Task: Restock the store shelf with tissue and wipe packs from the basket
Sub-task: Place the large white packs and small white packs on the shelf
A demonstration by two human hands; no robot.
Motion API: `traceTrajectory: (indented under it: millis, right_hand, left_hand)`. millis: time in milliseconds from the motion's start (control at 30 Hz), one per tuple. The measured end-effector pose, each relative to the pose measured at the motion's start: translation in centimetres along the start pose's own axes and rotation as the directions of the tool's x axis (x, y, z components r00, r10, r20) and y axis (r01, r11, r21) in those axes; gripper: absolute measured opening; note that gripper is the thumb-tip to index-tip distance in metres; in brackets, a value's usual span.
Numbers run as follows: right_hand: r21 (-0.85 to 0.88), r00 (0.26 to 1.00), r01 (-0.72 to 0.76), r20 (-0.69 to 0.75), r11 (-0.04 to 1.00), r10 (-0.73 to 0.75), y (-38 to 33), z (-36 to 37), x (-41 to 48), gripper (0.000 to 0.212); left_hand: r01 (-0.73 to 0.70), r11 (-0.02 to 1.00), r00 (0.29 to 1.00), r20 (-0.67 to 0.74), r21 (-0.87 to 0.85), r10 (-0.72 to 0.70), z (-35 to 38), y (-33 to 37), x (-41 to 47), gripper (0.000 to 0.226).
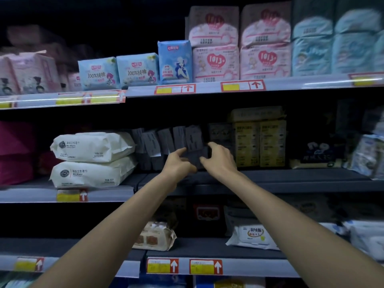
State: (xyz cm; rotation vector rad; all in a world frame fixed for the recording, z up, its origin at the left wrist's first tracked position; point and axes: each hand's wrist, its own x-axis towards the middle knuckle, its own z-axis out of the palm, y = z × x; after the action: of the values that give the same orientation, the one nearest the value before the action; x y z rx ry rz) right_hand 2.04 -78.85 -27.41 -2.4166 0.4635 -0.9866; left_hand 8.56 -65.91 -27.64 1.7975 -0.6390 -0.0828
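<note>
Both my arms reach into the middle shelf point(270, 180). My left hand point(178, 163) and my right hand point(218, 157) grip a small dark grey pack point(193, 157) from either side, low in a row of similar dark grey packs point(166, 140) that stand upright and lean. The fingers cover much of the held pack. Two white wipe packs point(91, 159) lie stacked just left of that row. The basket is out of view.
Yellow boxed packs point(259, 142) stand right of my hands. The top shelf holds blue packs point(137, 69) and pink packs point(216, 63). On the bottom shelf lie a beige pack point(153, 238) and a white wipe pack point(253, 235).
</note>
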Motion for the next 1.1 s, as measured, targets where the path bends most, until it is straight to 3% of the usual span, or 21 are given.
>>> traceTrajectory:
  millis: [167,300,400,533,767,967,1100]
  right_hand:
    - [-0.143,0.994,0.034,0.105,0.989,-0.019,1.2,-2.1,-2.2,0.077]
    - [-0.331,0.977,0.078,0.214,0.94,-0.006,2.3,-3.9,-4.5,0.105]
    - [-0.393,0.965,0.105,0.261,0.914,0.001,3.3,-4.8,-6.5,0.116]
    - [-0.397,0.95,0.126,0.313,0.909,0.005,4.7,-5.8,-9.5,0.119]
    - [-0.334,0.932,0.181,0.359,0.925,-0.053,7.2,-5.9,-16.7,0.108]
    - [-0.316,0.844,0.216,0.537,0.924,-0.014,13.6,-2.9,-25.5,0.098]
    - [-0.378,0.75,0.236,0.657,0.895,0.08,18.8,-0.2,-30.6,0.092]
  left_hand:
    - [-0.172,0.929,0.985,0.036,0.328,0.17,-0.9,-0.4,-3.6,0.082]
    - [-0.243,0.693,0.958,0.058,0.678,0.28,-1.5,-2.1,-5.8,0.086]
    - [-0.233,0.577,0.957,0.079,0.783,0.28,-1.7,-3.2,-7.2,0.09]
    - [-0.248,0.5,0.95,0.108,0.83,0.292,-1.5,-4.2,-9.5,0.096]
    - [-0.311,0.472,0.931,0.166,0.825,0.325,0.7,-7.7,-13.9,0.097]
    - [-0.403,0.524,0.914,0.31,0.75,0.26,4.8,-15.0,-19.9,0.089]
    - [-0.403,0.563,0.907,0.398,0.721,0.139,8.2,-21.1,-23.7,0.089]
